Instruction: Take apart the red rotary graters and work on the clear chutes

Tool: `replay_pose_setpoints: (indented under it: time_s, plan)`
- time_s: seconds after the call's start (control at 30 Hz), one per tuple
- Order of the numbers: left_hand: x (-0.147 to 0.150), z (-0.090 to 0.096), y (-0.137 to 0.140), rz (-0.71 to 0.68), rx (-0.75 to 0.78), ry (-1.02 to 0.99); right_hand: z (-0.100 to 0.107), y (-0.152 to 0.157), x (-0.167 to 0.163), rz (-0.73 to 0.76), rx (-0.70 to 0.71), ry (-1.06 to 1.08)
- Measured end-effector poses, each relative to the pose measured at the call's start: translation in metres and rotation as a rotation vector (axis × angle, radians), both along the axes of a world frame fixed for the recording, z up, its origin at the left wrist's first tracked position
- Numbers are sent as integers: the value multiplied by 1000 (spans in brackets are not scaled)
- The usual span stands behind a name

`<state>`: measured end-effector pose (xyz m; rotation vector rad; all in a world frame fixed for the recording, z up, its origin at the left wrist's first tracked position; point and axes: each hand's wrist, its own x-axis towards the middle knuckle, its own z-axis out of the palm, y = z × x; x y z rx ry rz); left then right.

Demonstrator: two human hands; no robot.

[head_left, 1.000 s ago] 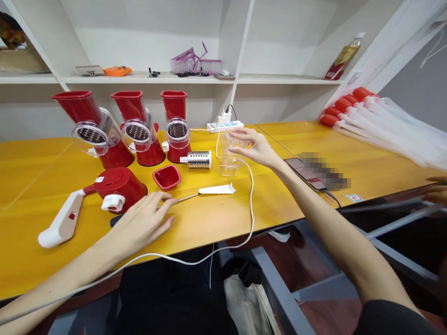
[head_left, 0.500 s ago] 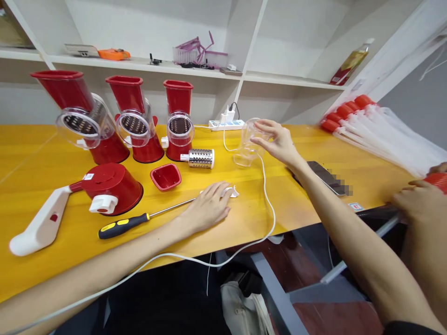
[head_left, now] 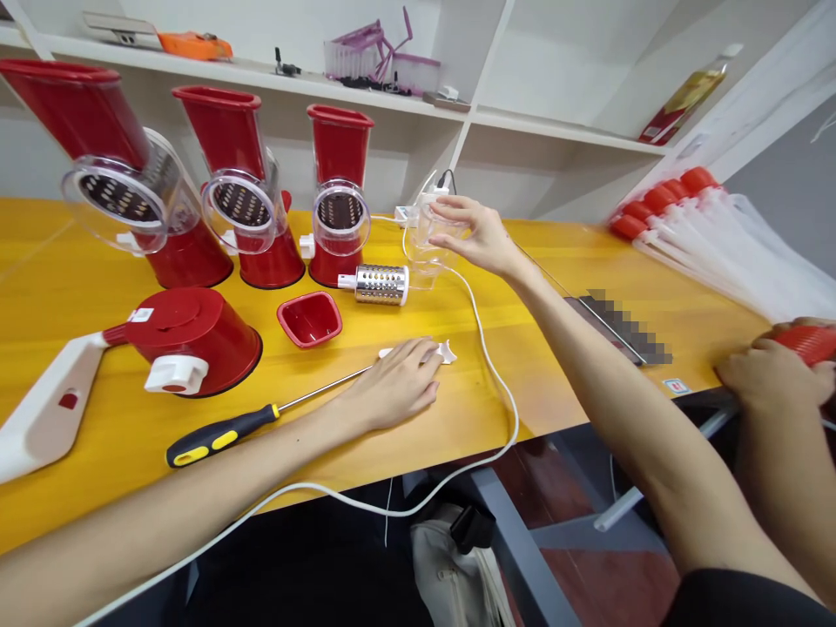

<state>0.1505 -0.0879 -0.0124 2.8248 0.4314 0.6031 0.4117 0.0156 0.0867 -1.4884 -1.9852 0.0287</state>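
My right hand has its fingers around a clear plastic housing near the back of the table. My left hand lies flat with fingers stretched over a small white plastic part, mostly hidden beneath. Beside it lies a screwdriver with a black and yellow handle. A perforated metal grater drum and a small red hopper-shaped piece lie between the hands and the assembled rotary graters. Left of these sits a red grater base with a white crank handle.
A white cable loops across the table and over its front edge. Behind the housing is a power strip. A dark phone-like device lies to the right, near bagged red-capped items. Another person's hands hold something red.
My right hand has carried the clear housing leftward, closer to the grater drum. My left hand stays on the white part. The camera view has shifted slightly.
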Motion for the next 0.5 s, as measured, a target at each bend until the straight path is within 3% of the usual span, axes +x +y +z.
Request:
replay_pose_setpoints:
  time_s: [0.3,0.5]
  plan:
    - [0,-1,1,-6,24,-10,19,-3,35,8,-187,71]
    - [0,-1,0,1,27,-22,22,6,34,-58,-178,-29]
